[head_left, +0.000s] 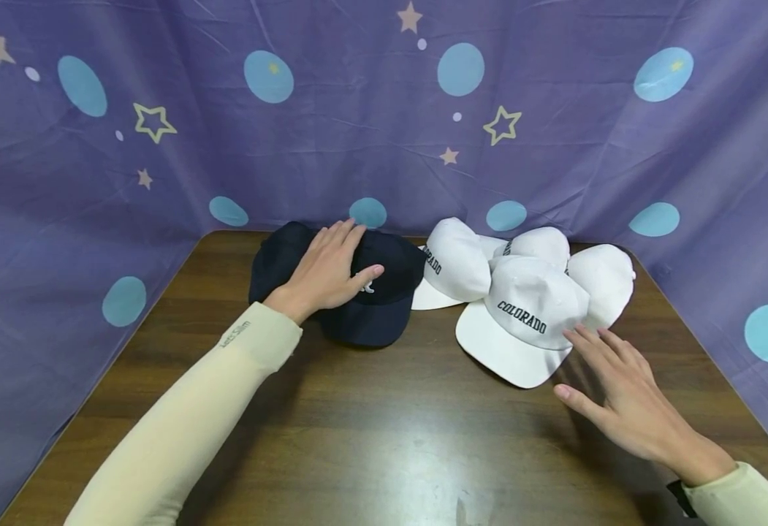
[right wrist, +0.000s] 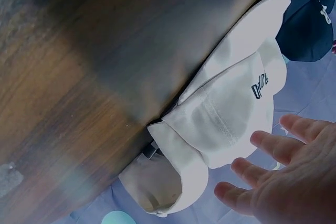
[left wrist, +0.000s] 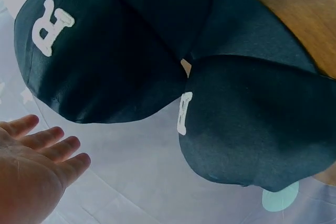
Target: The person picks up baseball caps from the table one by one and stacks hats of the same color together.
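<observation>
Two or more dark navy caps (head_left: 373, 321) lie together on the left of the wooden table, with white embroidered letters. Over them hovers my left hand (head_left: 327, 267), fingers straight; in the left wrist view a gap shows between the fingers and the caps. Several white caps sit bunched to the right. The front white cap (head_left: 535, 303) bears the word COLORADO, its brim towards me. Just right of that brim is my right hand (head_left: 627, 398), fingers spread and holding nothing; whether its fingertips touch the cap I cannot tell.
The brown wooden table (head_left: 357, 446) reaches back to a purple curtain (head_left: 384, 131) patterned with stars and blue dots, which hangs on the back and both sides. Another white cap (head_left: 456, 259) leans near the navy caps. A further white cap (head_left: 601, 281) lies at the far right.
</observation>
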Demonstrator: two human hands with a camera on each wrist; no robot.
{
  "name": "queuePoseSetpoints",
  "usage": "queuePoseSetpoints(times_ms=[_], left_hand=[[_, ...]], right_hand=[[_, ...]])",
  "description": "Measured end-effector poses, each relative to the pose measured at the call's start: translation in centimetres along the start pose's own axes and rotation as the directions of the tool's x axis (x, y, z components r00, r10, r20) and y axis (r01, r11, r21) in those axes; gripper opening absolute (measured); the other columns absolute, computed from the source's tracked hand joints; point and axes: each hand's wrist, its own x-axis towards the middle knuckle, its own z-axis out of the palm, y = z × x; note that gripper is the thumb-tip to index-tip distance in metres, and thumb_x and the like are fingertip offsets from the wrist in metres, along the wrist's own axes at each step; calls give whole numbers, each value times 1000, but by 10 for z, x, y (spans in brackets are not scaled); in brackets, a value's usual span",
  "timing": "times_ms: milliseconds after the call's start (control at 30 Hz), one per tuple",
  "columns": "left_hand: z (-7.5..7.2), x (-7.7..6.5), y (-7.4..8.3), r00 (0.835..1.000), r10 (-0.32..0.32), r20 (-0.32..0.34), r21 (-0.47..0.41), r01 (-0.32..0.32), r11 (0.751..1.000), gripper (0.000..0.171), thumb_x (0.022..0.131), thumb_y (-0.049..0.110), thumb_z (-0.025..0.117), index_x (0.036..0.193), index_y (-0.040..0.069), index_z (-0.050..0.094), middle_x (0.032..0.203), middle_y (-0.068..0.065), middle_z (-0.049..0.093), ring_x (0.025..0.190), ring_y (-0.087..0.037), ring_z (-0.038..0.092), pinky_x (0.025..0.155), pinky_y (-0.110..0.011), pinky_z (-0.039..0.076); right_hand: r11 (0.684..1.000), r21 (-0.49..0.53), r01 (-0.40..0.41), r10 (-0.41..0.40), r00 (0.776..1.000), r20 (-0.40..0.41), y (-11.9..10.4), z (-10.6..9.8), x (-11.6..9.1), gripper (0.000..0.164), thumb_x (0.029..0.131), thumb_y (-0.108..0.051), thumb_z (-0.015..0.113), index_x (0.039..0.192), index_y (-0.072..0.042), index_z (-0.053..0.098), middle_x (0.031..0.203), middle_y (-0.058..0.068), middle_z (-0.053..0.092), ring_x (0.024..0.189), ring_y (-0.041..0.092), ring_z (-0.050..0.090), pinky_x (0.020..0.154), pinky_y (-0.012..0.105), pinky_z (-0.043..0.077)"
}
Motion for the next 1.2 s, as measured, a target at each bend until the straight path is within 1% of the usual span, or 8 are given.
queuePoseSetpoints(times_ms=[200, 367, 467, 600, 833, 1000, 1133, 1200], left_hand=[[5, 12, 1, 998, -10, 56, 6, 9, 1000, 84, 93, 65, 38, 151, 8, 18, 156, -15, 15, 142, -29, 6, 116, -49, 5], [7, 13, 4, 993, -6, 114, 6, 5, 1000, 81, 95, 62, 39, 152, 11, 15, 156, -14, 12, 142, -30, 3, 116, -50, 3], [8, 14, 4, 994, 8, 105, 15, -9, 1000, 77, 96, 58, 40, 152, 9, 17, 155, -15, 18, 141, -33, 10, 115, -50, 5], [8, 15, 1, 998, 20, 53, 31, -22, 999, 70, 99, 50, 41, 149, 5, 23, 149, -18, 28, 137, -34, 20, 115, -51, 9], [9, 17, 0, 1000, -6, 3, 56, 6, 998, 60, 99, 44, 44, 140, 1, 36, 128, -18, 39, 122, -34, 34, 113, -49, 16], [9, 17, 0, 999, -42, 10, 20, 42, 999, 51, 98, 45, 47, 128, 4, 45, 115, -15, 40, 112, -31, 36, 108, -47, 22], [7, 19, -1, 997, -67, 47, -35, 68, 997, 49, 97, 47, 47, 126, 7, 47, 120, -11, 49, 118, -31, 42, 112, -50, 16], [5, 20, 0, 995, -77, 66, -86, 83, 993, 50, 96, 48, 49, 127, 8, 48, 122, -9, 53, 118, -30, 46, 112, -48, 19]], right_hand=[[1000, 2, 6, -6, 1000, 1, -1, 0, 1, 79, 86, -41, 67, 151, -27, 25, 153, 11, 27, 138, 36, 15, 109, 63, 6], [1000, 6, 7, -7, 1000, 0, -1, 1, 1, 79, 86, -41, 67, 151, -28, 24, 152, 10, 27, 139, 34, 14, 109, 63, 7], [1000, 5, 7, -7, 1000, -1, -1, 1, 1, 79, 86, -41, 67, 151, -28, 24, 152, 10, 28, 139, 34, 14, 109, 63, 7], [1000, 4, 8, -8, 1000, -2, -1, 0, 1, 79, 86, -41, 67, 151, -28, 24, 152, 10, 28, 139, 34, 14, 109, 63, 7], [1000, 14, 4, -4, 1000, 4, -2, 2, 1, 78, 86, -42, 67, 151, -28, 25, 152, 11, 29, 138, 35, 15, 109, 63, 7], [1000, 13, 2, -2, 1000, 7, -3, 4, 0, 79, 86, -42, 67, 151, -28, 25, 151, 11, 30, 138, 37, 16, 108, 64, 7], [1000, 14, -1, 1, 1000, 6, -3, 4, 0, 79, 86, -42, 67, 151, -28, 25, 151, 11, 30, 138, 37, 16, 108, 64, 7], [1000, 12, -1, 1, 1000, 6, -3, 4, 0, 79, 86, -42, 67, 151, -28, 25, 151, 11, 29, 138, 36, 16, 108, 64, 7]])
